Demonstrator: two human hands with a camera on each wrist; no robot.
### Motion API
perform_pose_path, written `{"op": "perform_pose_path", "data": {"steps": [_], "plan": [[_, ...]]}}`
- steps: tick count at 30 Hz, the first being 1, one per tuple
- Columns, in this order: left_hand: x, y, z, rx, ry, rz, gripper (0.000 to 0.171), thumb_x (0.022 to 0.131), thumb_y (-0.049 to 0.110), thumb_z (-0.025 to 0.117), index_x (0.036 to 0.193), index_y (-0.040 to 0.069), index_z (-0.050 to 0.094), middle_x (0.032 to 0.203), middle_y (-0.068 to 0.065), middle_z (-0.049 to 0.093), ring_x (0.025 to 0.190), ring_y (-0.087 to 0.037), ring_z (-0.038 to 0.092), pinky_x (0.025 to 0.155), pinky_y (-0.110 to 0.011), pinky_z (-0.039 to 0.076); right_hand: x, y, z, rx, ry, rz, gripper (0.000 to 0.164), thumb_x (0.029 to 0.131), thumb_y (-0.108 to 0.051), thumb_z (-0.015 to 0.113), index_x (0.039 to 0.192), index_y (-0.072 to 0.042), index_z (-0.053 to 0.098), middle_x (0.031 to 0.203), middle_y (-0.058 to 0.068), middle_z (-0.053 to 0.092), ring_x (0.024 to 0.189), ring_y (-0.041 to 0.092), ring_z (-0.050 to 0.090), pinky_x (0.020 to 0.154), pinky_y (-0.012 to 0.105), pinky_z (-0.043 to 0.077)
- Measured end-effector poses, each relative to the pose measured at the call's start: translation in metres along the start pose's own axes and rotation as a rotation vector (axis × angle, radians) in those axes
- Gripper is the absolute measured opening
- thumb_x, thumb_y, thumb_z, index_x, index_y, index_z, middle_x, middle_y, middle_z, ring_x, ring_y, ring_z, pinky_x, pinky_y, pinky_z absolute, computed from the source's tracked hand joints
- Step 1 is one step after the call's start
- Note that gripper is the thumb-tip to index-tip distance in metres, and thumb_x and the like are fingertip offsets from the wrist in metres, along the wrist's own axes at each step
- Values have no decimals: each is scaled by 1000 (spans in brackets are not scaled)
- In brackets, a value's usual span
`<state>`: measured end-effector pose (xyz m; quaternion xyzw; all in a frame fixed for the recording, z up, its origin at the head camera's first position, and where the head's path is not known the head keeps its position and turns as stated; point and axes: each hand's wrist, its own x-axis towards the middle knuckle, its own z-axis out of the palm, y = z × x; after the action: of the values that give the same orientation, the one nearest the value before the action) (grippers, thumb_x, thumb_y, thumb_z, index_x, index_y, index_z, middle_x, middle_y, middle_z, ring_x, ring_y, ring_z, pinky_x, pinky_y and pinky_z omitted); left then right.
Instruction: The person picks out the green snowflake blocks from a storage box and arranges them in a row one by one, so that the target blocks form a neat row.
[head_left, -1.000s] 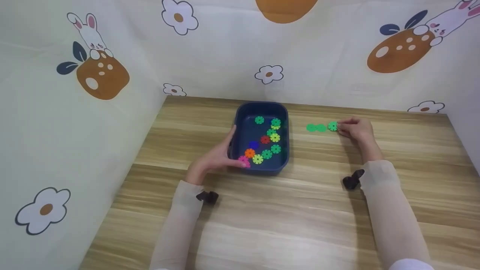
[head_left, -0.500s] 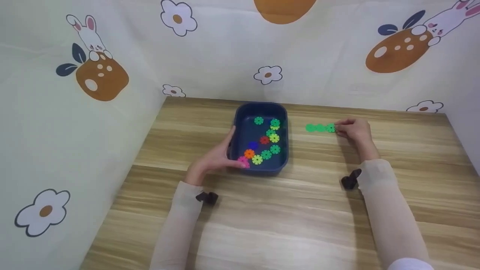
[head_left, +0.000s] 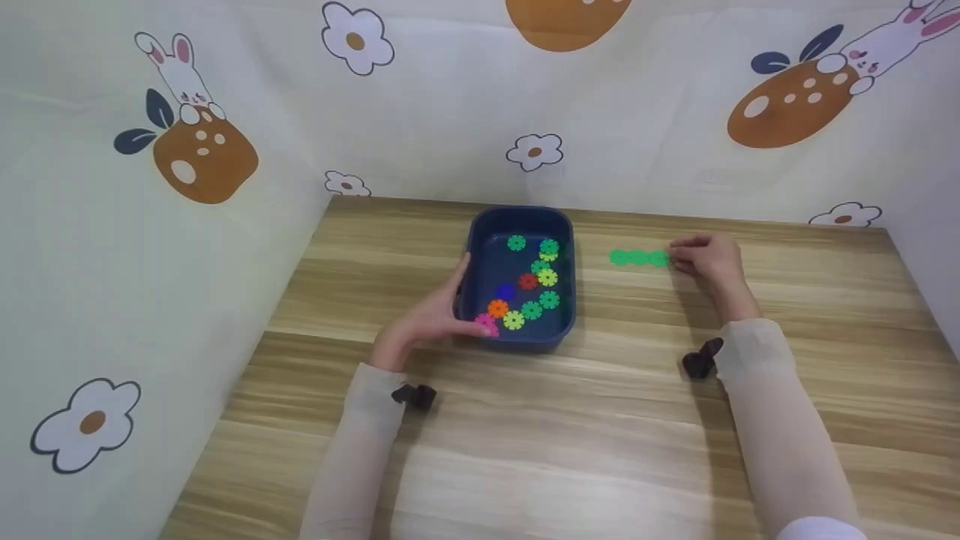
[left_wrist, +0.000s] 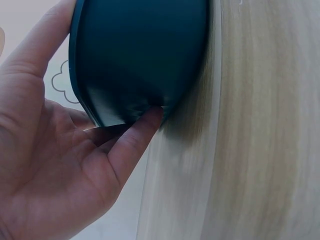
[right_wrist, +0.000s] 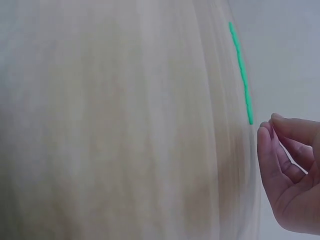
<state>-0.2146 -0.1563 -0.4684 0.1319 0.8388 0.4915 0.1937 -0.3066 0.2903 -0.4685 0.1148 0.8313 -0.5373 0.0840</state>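
My left hand (head_left: pixel 431 313) holds the dark blue plastic box (head_left: pixel 566 319) at its near left corner; the left wrist view shows fingers spread along its outer wall. Several small notched plastic discs lie inside, among them a red disc (head_left: pixel 528 281), an orange disc (head_left: pixel 497 308) and a pink disc (head_left: pixel 486 322) near the thumb. To the right of the box, three green discs (head_left: pixel 637 257) lie flat in a touching row. My right hand (head_left: pixel 711 262) hovers just beyond the row's right end, thumb and fingertips close together, with nothing visible between them; the right wrist view shows a small gap to the discs.
The wood-grain table (head_left: pixel 570 442) extends in front of both arms. A patterned cloth (head_left: pixel 442 105) hangs behind the table and along its sides. Black camera mounts sit on both wrists.
My right hand moved slightly left, set a third green disc against the two others, and let go of it. The left hand stayed on the box.
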Motion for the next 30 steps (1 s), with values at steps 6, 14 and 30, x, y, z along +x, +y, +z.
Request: {"op": "perform_pose_path", "data": {"steps": [6,14,30], "plan": [[0,-1,0,-9,0,-15,128,75,35,87,160,34,-8,170,2,-1,154,-24,16,126,-50,16,-1,-6,0,25,-3,0,39,97,-12,64,129,9,59,73,-21,66,75,-5,67,78,16,58],[-1,-2,0,-4,1,-8,130,73,40,88,160,35,-8,170,2,-2,154,-24,15,127,-50,15,-5,-22,4,68,3,-79,29,93,-10,68,117,7,64,68,-20,68,69,-3,68,72,17,59],[0,-2,-1,38,2,17,129,73,38,88,160,32,-8,170,0,1,154,-25,16,126,-50,18,-25,-66,31,180,-12,-206,23,94,-8,67,111,7,66,79,-9,69,70,1,69,74,20,60]]}}
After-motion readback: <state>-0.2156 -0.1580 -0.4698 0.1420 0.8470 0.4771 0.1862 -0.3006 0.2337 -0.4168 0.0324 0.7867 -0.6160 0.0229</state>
